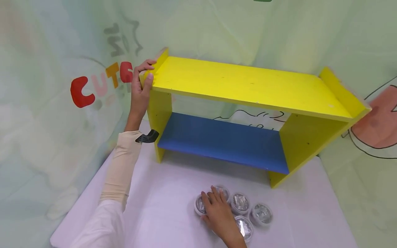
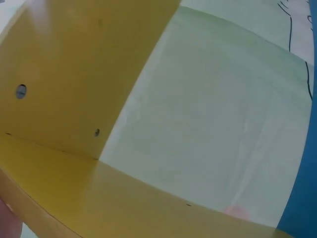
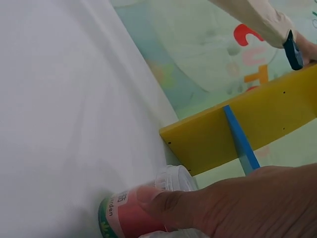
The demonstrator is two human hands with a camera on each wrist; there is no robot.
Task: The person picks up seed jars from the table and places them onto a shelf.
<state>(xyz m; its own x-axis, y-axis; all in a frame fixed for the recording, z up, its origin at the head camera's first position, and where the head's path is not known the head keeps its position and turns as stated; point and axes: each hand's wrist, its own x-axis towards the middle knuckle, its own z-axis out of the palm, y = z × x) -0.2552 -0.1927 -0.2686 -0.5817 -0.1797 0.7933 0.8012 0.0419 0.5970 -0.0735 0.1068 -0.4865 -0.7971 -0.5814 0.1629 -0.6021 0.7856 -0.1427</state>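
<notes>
A yellow shelf unit [image 1: 248, 82] with a blue lower board [image 1: 223, 139] stands on a white table [image 1: 161, 206]. My left hand [image 1: 145, 72] grips its top left corner, thumb on the front edge and fingers curled over the side panel. Several small round jars with clear lids [image 1: 240, 203] sit clustered in front of the shelf. My right hand [image 1: 212, 198] lies over the left ones. In the right wrist view its thumb [image 3: 168, 201] presses the side of a jar with a red and green label [image 3: 124, 218]. The left wrist view shows only the shelf's yellow inside [image 2: 59, 99].
Pale green printed cloth [image 1: 46, 137] hangs behind and to both sides of the table, with red and orange letters [image 1: 82, 91] at the left. The table's near left edge [image 1: 71, 213] drops off beside my left sleeve [image 1: 121, 172].
</notes>
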